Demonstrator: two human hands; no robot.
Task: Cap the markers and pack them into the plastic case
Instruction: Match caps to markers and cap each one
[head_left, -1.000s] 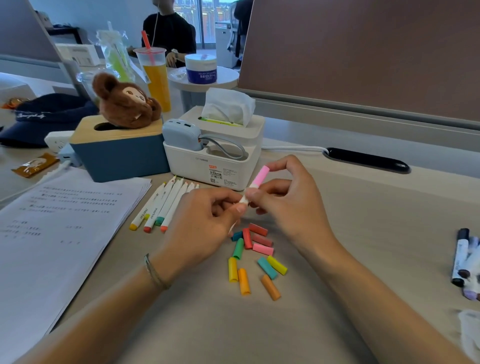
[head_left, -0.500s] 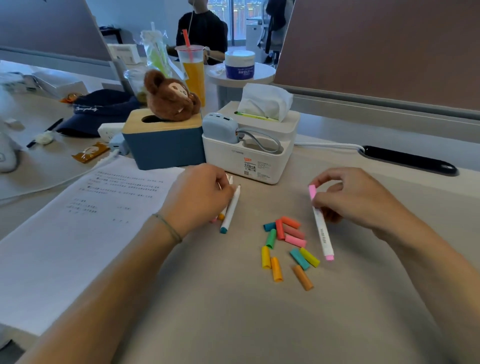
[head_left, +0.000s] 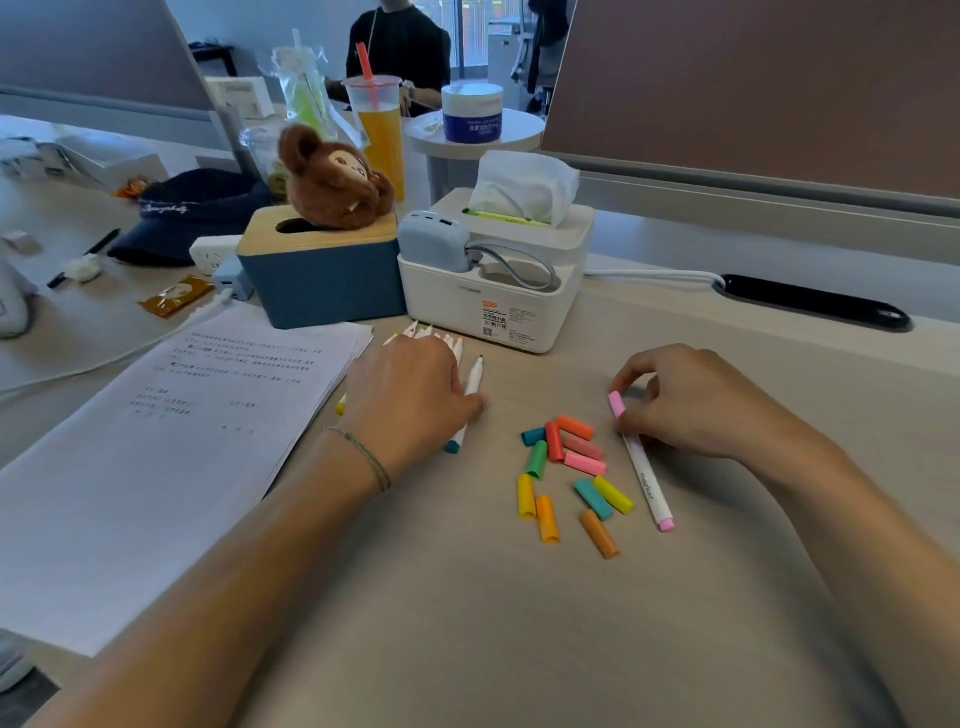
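Beige desk (head_left: 467, 623) underneath everything. Stack of printed papers (head_left: 156, 467) at left. Blue tissue box (head_left: 322, 280) with plush monkey (head_left: 332, 179) on top; white organizer (head_left: 498, 306) beside it, tissues sticking out.

Left hand (head_left: 410, 405) lying palm-down on uncapped markers (head_left: 431, 335), fingers curled round a teal marker (head_left: 467, 400), its bare tip pointing away toward the organizer.

Right hand (head_left: 696, 405) pinching the capped upper end of the pink marker (head_left: 644, 467), lower end resting on the desk just right of the caps.

Loose caps (head_left: 566, 467) clustered between both hands: teal, red, orange, pink, green, yellow. No case visible.
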